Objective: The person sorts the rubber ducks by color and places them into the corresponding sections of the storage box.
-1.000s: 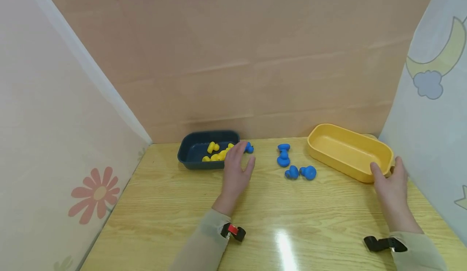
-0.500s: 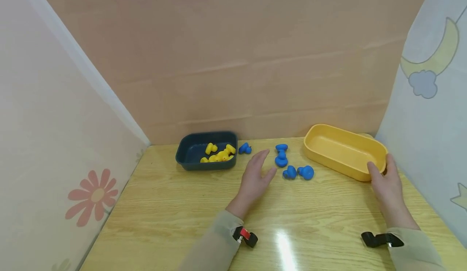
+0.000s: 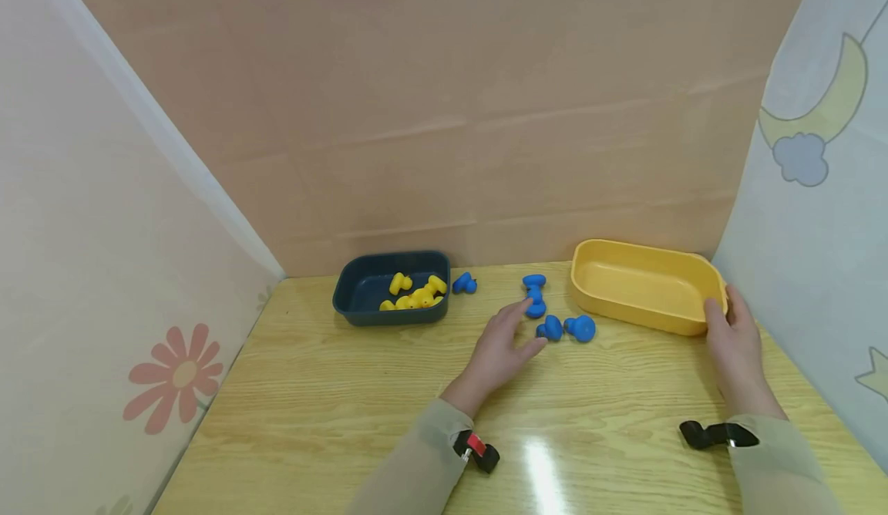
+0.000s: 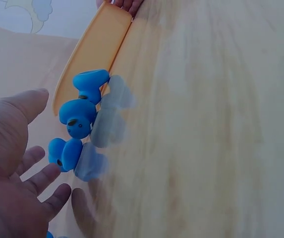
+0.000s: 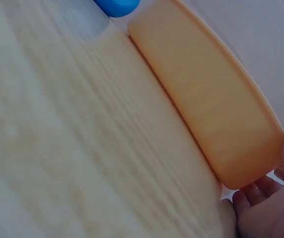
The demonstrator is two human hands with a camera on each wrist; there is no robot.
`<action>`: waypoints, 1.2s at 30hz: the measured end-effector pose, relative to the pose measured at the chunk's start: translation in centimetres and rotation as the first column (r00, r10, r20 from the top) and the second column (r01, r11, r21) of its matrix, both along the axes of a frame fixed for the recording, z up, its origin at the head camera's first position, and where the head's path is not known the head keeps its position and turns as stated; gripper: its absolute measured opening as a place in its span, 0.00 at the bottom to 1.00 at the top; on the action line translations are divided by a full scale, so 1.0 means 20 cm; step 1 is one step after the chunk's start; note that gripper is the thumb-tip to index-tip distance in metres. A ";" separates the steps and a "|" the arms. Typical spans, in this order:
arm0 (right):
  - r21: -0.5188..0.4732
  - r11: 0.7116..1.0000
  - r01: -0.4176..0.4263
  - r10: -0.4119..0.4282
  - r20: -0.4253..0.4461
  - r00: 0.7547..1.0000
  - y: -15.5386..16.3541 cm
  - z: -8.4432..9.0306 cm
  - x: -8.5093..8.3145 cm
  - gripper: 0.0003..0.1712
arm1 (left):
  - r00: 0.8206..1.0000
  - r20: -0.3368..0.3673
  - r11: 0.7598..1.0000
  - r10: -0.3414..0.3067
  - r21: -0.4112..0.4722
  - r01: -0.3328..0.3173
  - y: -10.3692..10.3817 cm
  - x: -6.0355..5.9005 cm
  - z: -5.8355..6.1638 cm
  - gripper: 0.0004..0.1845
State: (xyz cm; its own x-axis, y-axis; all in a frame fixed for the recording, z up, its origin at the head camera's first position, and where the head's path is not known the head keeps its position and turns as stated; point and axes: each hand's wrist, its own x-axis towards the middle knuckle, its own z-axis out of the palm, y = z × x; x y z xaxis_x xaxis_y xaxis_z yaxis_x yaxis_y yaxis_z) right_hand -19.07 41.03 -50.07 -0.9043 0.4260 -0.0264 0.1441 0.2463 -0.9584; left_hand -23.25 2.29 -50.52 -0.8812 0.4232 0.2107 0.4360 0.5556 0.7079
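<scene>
In the head view my left hand (image 3: 497, 351) reaches beside a group of blue rubber ducks (image 3: 581, 328) on the table. The left wrist view shows its fingers spread and bent a little, the tips close to a blue duck (image 4: 65, 154), with nothing in the grasp. My right hand (image 3: 735, 349) holds the right end of a yellow tray (image 3: 641, 316), thumb over the rim and fingers outside. From the right wrist, fingers (image 5: 255, 194) show against the tray's end wall. No ducks show inside this tray.
A dark blue tray (image 3: 354, 313) with several yellow rubber ducks (image 3: 419, 297) stands at the back left. One blue duck (image 3: 465, 283) lies just right of it. A brown back wall (image 3: 444, 153) and patterned side panels (image 3: 104, 230) enclose the wooden table (image 3: 312, 392).
My left hand has moved right, from the dark tray to the blue ducks. The yellow tray has swung closer to parallel with the back wall, its right end shifted by my right hand.
</scene>
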 end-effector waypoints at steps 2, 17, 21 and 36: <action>-0.009 1.000 0.012 -0.012 -0.011 1.000 0.00 0.00 -0.02 0.44 | 1.000 0.007 1.000 -0.006 -0.011 0.006 0.01 0.00 0.00 0.40; 0.079 0.995 0.066 -0.061 -0.057 0.996 0.02 -0.04 -0.11 0.39 | 1.000 -0.022 0.989 -0.004 -0.146 0.001 0.11 -0.04 -0.03 0.40; 0.087 0.996 0.038 -0.033 -0.056 0.998 0.01 -0.03 -0.11 0.40 | 0.999 -0.040 0.986 -0.011 -0.165 0.005 0.13 -0.04 -0.02 0.40; 0.177 0.982 -0.067 0.089 -0.118 0.989 -0.01 -0.06 -0.11 0.44 | 0.993 -0.097 0.977 0.060 -0.199 -0.079 0.18 -0.01 -0.03 0.32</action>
State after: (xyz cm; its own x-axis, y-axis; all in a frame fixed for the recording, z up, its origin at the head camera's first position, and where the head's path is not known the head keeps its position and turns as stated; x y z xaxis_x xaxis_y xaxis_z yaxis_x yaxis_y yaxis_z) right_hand -21.26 40.87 -51.19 -0.9266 0.3422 0.1557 0.0001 0.4144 -0.9101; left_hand -23.44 5.84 -51.11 -0.8913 0.4035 0.2066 0.4480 0.7143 0.5376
